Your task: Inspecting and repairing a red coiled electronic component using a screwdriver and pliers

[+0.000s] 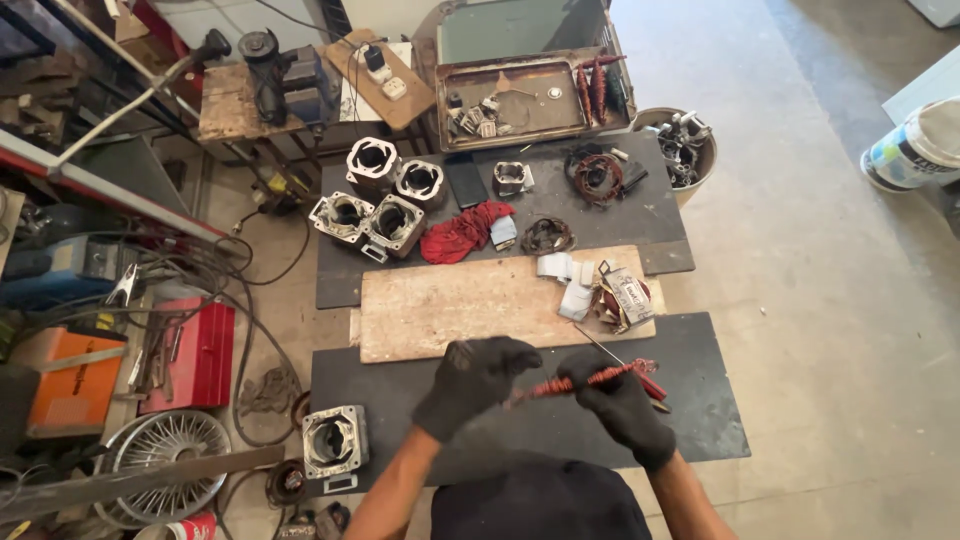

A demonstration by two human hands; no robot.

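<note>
Both my hands wear black gloves and hold one long thin red bundle of wire (585, 381) between them, level above a dark mat (700, 400). My left hand (472, 381) grips the bundle's left end. My right hand (617, 402) is closed around its middle, and the red right end with a thin metal rod (604, 351) sticks out past it. A wooden board (450, 305) lies just beyond my hands. One grey motor housing (335, 441) stands on the mat at my left.
Several more motor housings (380, 200), a red cloth (462, 231) and wire coils (597, 178) lie on the far mat. A rusty tray (510, 100) is behind them. A red toolbox (195, 355), cables and a spoked wheel (165, 455) crowd the left floor. A bucket (915, 145) stands at right.
</note>
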